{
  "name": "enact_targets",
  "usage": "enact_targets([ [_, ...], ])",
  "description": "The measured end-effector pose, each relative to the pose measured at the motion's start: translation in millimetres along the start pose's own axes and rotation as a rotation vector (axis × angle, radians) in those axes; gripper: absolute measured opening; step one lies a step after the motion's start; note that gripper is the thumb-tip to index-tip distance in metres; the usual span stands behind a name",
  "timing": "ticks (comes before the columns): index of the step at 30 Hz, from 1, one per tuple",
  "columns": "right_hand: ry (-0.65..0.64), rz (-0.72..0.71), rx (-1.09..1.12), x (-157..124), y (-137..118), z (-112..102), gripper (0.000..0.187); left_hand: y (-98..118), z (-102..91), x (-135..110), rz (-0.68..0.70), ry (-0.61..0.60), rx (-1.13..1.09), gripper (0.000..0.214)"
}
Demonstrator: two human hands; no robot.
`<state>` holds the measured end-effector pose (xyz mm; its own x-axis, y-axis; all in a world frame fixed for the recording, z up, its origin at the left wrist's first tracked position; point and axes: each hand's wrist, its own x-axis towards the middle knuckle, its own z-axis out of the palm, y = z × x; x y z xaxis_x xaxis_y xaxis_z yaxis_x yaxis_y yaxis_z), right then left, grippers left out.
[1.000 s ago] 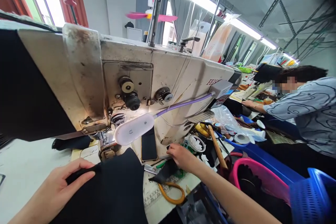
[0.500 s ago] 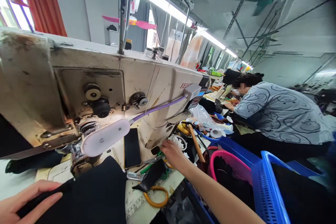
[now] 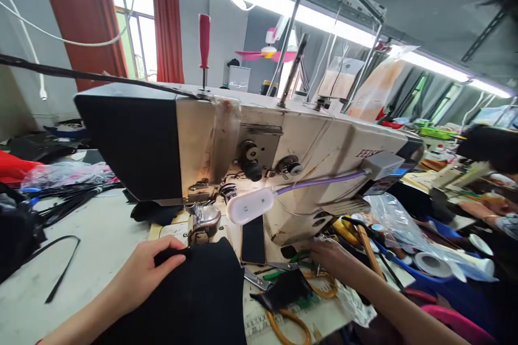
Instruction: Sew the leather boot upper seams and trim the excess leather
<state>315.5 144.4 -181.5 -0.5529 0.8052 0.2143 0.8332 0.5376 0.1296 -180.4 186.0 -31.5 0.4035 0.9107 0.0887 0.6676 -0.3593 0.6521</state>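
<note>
My left hand (image 3: 151, 267) pinches the upper edge of a black fabric piece (image 3: 202, 285) between thumb and fingers, just in front of the sewing machine's presser foot area (image 3: 202, 221). My right hand (image 3: 329, 259) reaches down to the right of the machine's base with its fingers curled. What they close on, among the small items there, is hidden. Close by lie scissors with orange handles (image 3: 288, 329), a green-handled tool (image 3: 275, 275) and a black scrap (image 3: 289, 288). A dark phone (image 3: 253, 240) rests on the machine bed behind the fabric.
The sewing machine (image 3: 307, 145) carries a lamp (image 3: 251, 206) on a purple neck and a red screwdriver (image 3: 204, 43) standing on top. Black cords (image 3: 67, 205) lie at left. A blue bin (image 3: 439, 267) with tape and plastic stands at right, near another person's hand (image 3: 479, 210).
My view has swung left, bringing the machine's left end into sight. My left hand still pinches the black fabric. My right hand stays by the machine base, its fingers now lower among the small items.
</note>
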Motion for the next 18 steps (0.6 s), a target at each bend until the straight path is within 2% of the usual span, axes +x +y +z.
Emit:
enact_targets([
  [3, 0.004, -0.030, 0.058, 7.8, -0.9, -11.6, 0.025, 3.1, -1.0, -0.9, -0.017, -0.014, -0.028, 0.026],
  [5, 0.051, 0.015, 0.129, 18.2, -13.5, -25.8, 0.027, 5.1, -0.9, -2.9, -0.022, -0.007, -0.034, 0.024],
  [9, 0.255, 0.206, 0.528, 60.1, -73.4, -72.0, 0.025, 7.5, 4.5, -6.9, 0.040, 0.090, 0.013, 0.023],
  [12, 0.340, 0.125, 0.640, 110.1, -123.5, -103.6, 0.030, 8.1, 9.6, -8.0, 0.058, 0.145, 0.038, 0.020],
  [15, 0.395, 0.044, 0.509, 158.4, -151.3, -113.0, 0.026, 7.4, 10.2, -8.2, 0.003, 0.114, -0.004, 0.018],
  [18, 0.498, -0.064, 0.278, 187.8, -160.2, -108.8, 0.024, 5.2, 7.2, -8.0, -0.006, 0.064, -0.116, 0.017],
])
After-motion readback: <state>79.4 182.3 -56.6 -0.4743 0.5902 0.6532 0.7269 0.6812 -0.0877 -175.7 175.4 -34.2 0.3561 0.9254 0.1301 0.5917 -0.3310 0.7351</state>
